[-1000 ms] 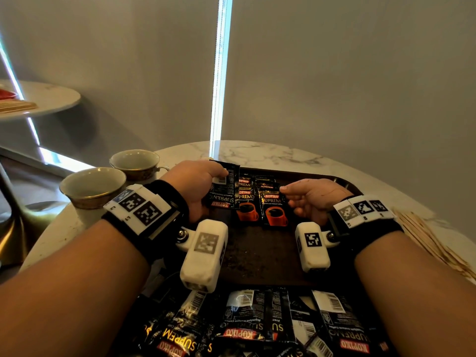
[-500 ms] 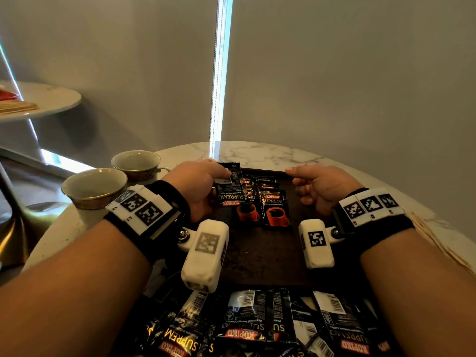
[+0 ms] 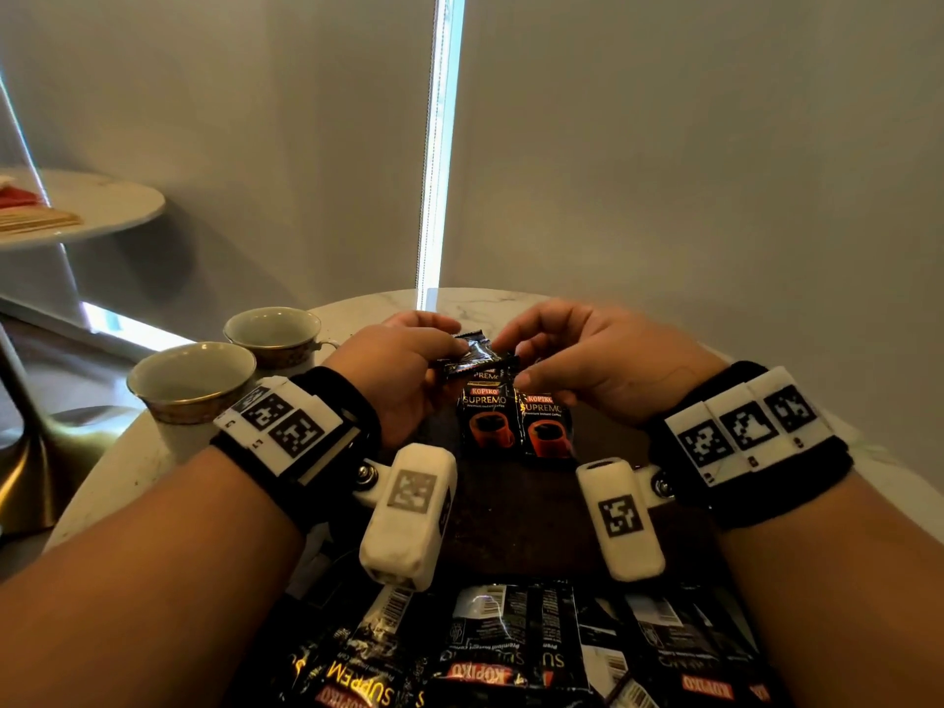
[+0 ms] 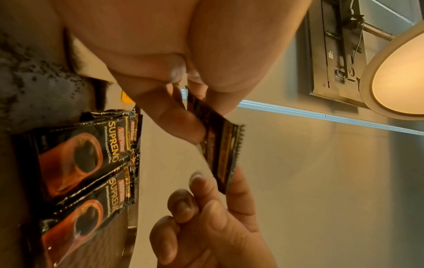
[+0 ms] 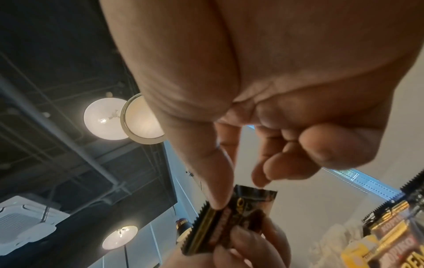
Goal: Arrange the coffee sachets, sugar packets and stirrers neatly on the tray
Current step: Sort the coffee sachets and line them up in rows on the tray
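Observation:
I hold one black coffee sachet [image 3: 474, 356] in the air over the far part of the dark tray [image 3: 516, 523]. My left hand [image 3: 449, 350] pinches its left end and my right hand [image 3: 517, 357] pinches the right end. In the left wrist view the left thumb and fingers [image 4: 174, 125] clamp the coffee sachet [image 4: 221, 145], with the right hand's fingers [image 4: 206, 204] at its other end. In the right wrist view the right thumb [image 5: 215, 181] presses on the coffee sachet [image 5: 231, 217]. Two sachets [image 3: 513, 424] lie side by side on the tray below, overlapping others behind.
A loose pile of coffee sachets [image 3: 490, 656] lies at the near edge of the tray. Two empty cups [image 3: 191, 375] [image 3: 270, 332] stand on the marble table [image 3: 127, 462] to the left. A second round table [image 3: 81, 212] stands far left.
My left hand lifted the sachet from beside the laid rows up and toward the middle. My right hand moved left and up and took hold of its other end.

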Available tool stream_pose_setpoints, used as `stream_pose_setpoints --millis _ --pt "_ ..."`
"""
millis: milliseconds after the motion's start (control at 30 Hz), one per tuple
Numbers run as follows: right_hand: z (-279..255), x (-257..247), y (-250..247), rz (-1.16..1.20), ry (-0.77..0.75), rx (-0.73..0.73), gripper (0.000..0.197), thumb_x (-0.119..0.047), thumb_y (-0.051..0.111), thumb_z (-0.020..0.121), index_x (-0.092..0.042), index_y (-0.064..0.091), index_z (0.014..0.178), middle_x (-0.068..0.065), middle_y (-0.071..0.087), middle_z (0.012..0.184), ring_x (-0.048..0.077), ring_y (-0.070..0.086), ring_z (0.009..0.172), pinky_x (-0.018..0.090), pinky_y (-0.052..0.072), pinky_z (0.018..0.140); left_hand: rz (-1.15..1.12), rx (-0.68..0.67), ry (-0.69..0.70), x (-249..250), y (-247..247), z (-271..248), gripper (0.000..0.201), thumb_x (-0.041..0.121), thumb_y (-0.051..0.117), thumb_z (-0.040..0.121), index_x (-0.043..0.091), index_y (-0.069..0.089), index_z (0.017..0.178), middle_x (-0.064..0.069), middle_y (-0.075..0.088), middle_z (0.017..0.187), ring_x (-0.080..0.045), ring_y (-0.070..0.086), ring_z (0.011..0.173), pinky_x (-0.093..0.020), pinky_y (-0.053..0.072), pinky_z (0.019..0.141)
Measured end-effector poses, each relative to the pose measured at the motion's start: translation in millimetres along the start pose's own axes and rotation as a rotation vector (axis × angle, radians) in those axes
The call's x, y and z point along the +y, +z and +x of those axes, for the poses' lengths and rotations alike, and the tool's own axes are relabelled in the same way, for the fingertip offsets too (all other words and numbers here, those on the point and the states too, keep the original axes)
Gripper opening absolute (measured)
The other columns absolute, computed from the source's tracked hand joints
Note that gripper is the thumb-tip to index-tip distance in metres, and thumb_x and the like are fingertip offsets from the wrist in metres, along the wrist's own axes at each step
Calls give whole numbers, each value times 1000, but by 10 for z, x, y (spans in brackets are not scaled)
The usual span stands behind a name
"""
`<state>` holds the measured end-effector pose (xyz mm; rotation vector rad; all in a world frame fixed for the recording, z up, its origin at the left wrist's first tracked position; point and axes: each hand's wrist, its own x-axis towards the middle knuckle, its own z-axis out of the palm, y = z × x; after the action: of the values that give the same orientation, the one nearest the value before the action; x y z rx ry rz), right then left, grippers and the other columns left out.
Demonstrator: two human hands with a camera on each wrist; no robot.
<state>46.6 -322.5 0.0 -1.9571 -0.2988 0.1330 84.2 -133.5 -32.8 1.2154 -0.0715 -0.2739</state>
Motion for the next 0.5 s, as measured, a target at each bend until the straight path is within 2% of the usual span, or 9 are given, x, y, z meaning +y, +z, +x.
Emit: stream_pose_setpoints --millis 100,167,233,500 --pt "-26 -28 60 -41 -26 49 33 -11 86 62 -30 78 88 17 67 100 34 66 93 40 57 80 0 -19 2 6 -2 -14 19 -10 52 94 8 58 94 -12 59 80 -11 62 45 -20 47 40" --pt "-36 -51 101 -56 -44 78 31 -20 84 58 -30 78 86 26 67 109 42 66 104 54 54 94 4 -21 2 6 -6 -12 19 -10 53 94 8 59 91 -12 59 80 -11 63 46 -21 49 42" --pt "-31 -60 123 -74 -59 89 26 -22 82 58 -29 79 83 27 68 106 43 66 103 60 52 95 18 -15 -1 4 -7 -6 19 -10 53 93 8 59 90 -12 59 82 -11 64 47 -21 50 43" --pt "-38 -44 109 -68 -78 113 14 -13 82 69 -22 79 80 17 75 91 38 71 95 58 53 94 11 1 -39 -1 11 -35 18 -10 53 93 7 58 90 -15 59 89 -17 65 57 -21 52 44"
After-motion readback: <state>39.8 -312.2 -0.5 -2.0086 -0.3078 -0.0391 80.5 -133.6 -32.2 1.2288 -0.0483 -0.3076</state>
